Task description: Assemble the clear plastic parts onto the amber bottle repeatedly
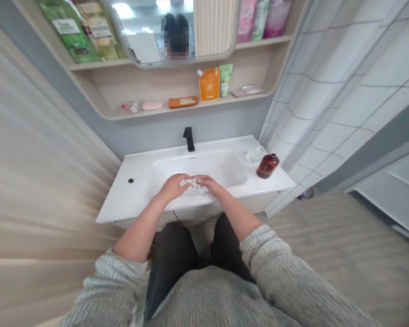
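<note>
Left hand (175,186) and right hand (207,182), nearly closed, pinch the white package (199,188) between them; probably light, easily crushed: grip edges.

A plain blue-grey wall (150,131) carries a beige open shelf unit (150,81) (white grid-patterned curtain (327,104) alongside), above streaked grey-brown flooring (320,236).

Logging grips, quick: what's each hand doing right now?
Left hand: closed, holding a small white item.
Right hand: closed, holding the same item.

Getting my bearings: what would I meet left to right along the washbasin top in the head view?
Round black piece, left hand, right hand, dark red bottle; the white item overlaps both hands.
</note>
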Tool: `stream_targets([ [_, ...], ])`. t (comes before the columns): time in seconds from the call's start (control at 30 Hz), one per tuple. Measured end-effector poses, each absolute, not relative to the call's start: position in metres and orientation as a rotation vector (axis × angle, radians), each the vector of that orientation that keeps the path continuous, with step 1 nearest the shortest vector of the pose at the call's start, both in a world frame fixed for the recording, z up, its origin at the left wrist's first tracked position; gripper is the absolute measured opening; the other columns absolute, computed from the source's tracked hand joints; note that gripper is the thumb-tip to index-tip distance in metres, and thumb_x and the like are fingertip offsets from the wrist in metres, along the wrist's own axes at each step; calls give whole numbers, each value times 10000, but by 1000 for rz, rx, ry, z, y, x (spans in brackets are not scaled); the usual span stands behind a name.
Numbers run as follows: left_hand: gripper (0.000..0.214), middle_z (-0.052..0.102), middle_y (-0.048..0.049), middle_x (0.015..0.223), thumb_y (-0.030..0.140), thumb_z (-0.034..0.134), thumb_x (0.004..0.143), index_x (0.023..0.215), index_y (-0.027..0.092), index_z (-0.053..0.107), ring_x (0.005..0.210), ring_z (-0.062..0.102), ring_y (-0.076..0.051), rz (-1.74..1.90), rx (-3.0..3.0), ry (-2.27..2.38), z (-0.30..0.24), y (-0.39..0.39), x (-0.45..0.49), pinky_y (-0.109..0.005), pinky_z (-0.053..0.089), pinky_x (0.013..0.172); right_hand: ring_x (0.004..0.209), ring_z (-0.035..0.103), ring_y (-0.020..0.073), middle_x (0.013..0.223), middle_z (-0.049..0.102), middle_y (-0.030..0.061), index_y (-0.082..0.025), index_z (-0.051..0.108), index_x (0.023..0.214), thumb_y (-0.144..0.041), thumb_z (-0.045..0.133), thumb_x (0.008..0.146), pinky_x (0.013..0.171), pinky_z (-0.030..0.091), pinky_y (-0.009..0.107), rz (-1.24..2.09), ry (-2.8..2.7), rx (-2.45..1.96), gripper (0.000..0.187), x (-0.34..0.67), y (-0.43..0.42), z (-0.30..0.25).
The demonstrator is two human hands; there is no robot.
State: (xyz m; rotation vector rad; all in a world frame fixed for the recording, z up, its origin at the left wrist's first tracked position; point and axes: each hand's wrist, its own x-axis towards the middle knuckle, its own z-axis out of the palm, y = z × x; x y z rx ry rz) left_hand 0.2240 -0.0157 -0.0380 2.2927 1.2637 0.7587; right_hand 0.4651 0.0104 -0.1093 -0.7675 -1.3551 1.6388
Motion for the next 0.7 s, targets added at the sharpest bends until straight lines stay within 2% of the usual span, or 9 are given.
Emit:
stream_targets([
  [0.07, 497, 729, -137, 1443, 395, 762, 967, 1429, 233, 675, 1301, 710, -282, 953, 2039, 1428, -56, -20, 227, -475, 571, 1133, 977, 711, 264, 1074, 809, 51, -237, 800, 1293, -633, 876, 764, 852, 541, 357, 1529, -1382, -788, 665, 465, 9, -107],
  [0.13, 630, 699, -168, 1463, 379, 799, 943, 1516, 230, 584, 1260, 726, -275, 1003, 1777, 1487, -74, -24, 232, -460, 618, 1050, 1072, 705, 268, 1179, 790, 54, -278, 750, 1377, -578, 919, 751, 912, 561, 366, 1463, -1419, -784, 714, 465, 7, -105],
  [0.23, 685, 719, -172, 1419, 353, 850, 893, 1501, 223, 562, 1221, 742, -267, 973, 1651, 1374, -92, -30, 240, -446, 639, 1014, 1120, 703, 265, 1268, 768, 75, -298, 706, 1424, -524, 955, 744, 944, 586, 380, 1489, -1449, -743, 759, 464, 7, -105],
  [0.37, 695, 748, -137, 1321, 311, 899, 803, 1419, 226, 589, 1204, 738, -263, 1069, 1659, 1394, -97, -38, 236, -446, 638, 1030, 1200, 705, 278, 1391, 753, 105, -292, 696, 1445, -559, 950, 770, 978, 596, 396, 1545, -1487, -718, 769, 463, 7, -106],
  [0.47, 710, 718, -120, 1337, 322, 888, 791, 1419, 238, 568, 1218, 720, -259, 1226, 1628, 1539, -98, -47, 212, -423, 643, 1008, 1220, 713, 280, 1466, 732, 119, -292, 691, 1448, -666, 819, 883, 956, 602, 392, 1529, -1460, -788, 689, 464, 7, -105],
  [0.53, 692, 695, -117, 1339, 371, 863, 822, 1425, 228, 553, 1236, 702, -258, 1385, 1587, 1733, -99, -56, 182, -428, 624, 1051, 1137, 735, 258, 1398, 764, 118, -275, 709, 1405, -694, 724, 941, 896, 596, 364, 1486, -1418, -874, 626, 464, 7, -106],
  [0.6, 690, 676, -122, 1336, 423, 851, 840, 1421, 202, 551, 1259, 678, -273, 1520, 1508, 2032, -100, -66, 144, -460, 584, 1121, 1019, 739, 234, 1254, 807, 103, -250, 746, 1315, -670, 733, 926, 832, 572, 334, 1442, -1430, -933, 573, 464, 9, -107],
  [0.7, 746, 658, -111, 1303, 423, 874, 797, 1424, 176, 553, 1250, 661, -298, 1521, 1435, 2385, -100, -81, 84, -513, 532, 1185, 890, 721, 214, 1074, 823, 76, -227, 785, 1190, -636, 778, 868, 767, 530, 317, 1435, -1501, -945, 521, 462, 13, -111],
])
